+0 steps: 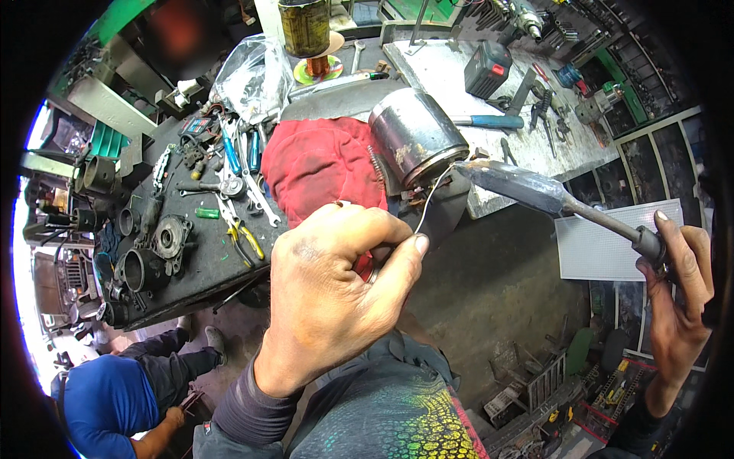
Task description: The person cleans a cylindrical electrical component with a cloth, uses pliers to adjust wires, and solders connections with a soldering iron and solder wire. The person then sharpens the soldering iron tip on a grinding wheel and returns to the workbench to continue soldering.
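Observation:
My left hand (332, 275) is closed, pinching a thin, bent silvery solder wire (431, 197) between thumb and forefinger. In my right hand (676, 294), at the right, I grip the handle end of a large soldering iron (527, 190) with a heavy, dark, wedge-shaped head. Its tip and the wire's upper end meet by the lower rim of a shiny metal cylinder (419, 134), which looks like a motor housing. Whether they touch the rim, I cannot tell. The cylinder lies tilted on the bench beside a crumpled red cloth (321, 168).
Pliers (248, 241), a ratchet (229, 186), wrenches and round metal parts crowd the dark bench (206, 260) at left. A blue-handled hammer (493, 122) and black battery pack (487, 69) lie on the pale surface behind. Another person in a blue shirt (107, 405) is at lower left.

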Available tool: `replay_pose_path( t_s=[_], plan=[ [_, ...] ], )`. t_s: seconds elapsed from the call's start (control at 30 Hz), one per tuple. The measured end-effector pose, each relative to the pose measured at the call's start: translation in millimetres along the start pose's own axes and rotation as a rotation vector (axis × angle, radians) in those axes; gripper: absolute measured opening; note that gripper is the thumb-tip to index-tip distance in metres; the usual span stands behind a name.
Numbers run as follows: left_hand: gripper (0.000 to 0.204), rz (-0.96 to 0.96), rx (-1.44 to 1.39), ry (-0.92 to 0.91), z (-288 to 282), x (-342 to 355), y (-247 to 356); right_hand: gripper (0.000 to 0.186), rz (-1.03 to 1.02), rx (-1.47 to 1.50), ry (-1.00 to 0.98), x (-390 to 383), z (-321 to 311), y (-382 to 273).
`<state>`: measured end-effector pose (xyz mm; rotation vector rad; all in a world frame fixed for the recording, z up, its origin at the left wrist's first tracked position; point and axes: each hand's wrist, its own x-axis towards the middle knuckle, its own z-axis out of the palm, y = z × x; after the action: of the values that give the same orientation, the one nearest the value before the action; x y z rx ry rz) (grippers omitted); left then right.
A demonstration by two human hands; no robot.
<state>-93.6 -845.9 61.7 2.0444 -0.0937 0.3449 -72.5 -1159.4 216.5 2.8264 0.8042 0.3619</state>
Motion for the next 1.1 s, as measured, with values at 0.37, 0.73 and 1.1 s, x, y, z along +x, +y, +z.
replay_pose_path(
  t_s=[0.37,0.73,1.1],
  plan=[
    [0.005,0.022,0.042,-0.011,-2,3,1,0.062,0.001,-0.083,-0.025,0,-9,0],
    [0.005,0.039,0.112,-0.046,-7,6,1,0.042,0.106,-0.056,-0.17,-1,-22,5],
    [0.007,0.088,0.176,-0.057,-9,12,2,0.048,0.143,0.004,-0.194,7,-24,1]
  ],
)
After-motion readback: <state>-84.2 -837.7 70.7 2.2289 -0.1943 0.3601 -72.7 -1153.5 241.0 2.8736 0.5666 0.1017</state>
